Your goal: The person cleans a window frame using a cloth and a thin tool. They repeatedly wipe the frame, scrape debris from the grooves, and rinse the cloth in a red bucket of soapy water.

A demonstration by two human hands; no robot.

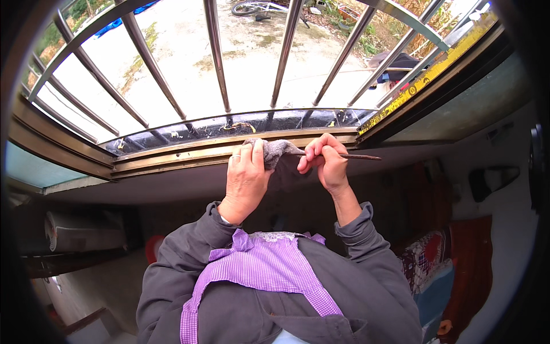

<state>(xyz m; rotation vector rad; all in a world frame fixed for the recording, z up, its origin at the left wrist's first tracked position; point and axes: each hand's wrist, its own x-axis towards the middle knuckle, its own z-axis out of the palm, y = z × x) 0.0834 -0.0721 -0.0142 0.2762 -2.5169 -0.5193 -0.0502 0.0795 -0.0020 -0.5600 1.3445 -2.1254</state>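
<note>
My left hand (247, 176), with a ring on one finger, presses a grey cloth (275, 152) against the bronze-coloured window track (193, 155). To its right, my right hand (328, 161) grips a thin dark rod (363, 157) between thumb and fingers. The rod's far end sticks out to the right, while its other end runs into the cloth, where the tip is hidden. Both hands are at the lower window frame, close together.
Metal security bars (217, 56) stand just beyond the frame, over a dark outer sill (283, 118). Window panes flank the opening at left (36, 165) and right (464, 103). Outside, a bicycle (258, 8) lies on the ground. Behind at left is a large roll (86, 232).
</note>
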